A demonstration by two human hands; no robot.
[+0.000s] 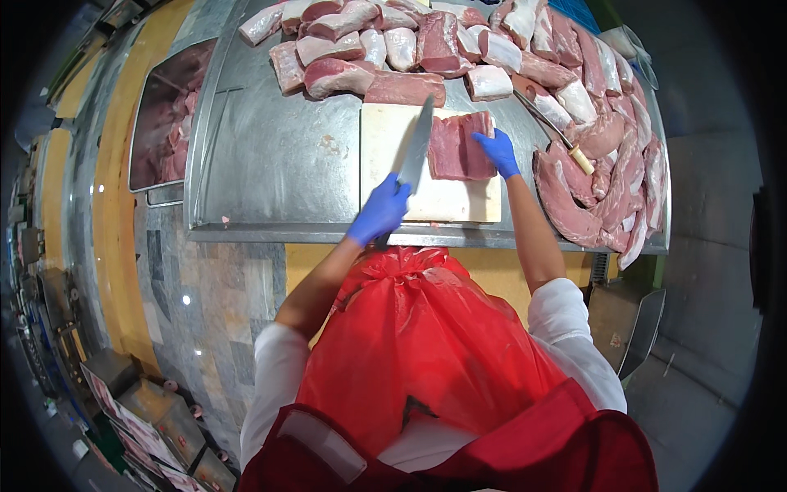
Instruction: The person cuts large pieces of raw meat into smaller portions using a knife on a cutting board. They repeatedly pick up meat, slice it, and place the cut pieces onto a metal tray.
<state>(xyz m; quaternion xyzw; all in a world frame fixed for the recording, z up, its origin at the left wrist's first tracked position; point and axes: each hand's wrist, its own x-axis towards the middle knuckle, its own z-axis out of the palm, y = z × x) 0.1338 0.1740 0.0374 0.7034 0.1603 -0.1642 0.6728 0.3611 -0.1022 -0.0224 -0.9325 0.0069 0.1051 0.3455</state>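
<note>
At far left, the print on some panels [147,435] is too small to read. The blue-gloved left hand [384,207] grips a knife [419,146] above the white cutting board [379,139]; there lies a meat slab [455,148], its right edge grasped by the right hand [498,153].

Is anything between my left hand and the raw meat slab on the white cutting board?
Only the knife in your left hand: its blade is just left of the raw meat slab. Nothing else visible is between them.
</note>
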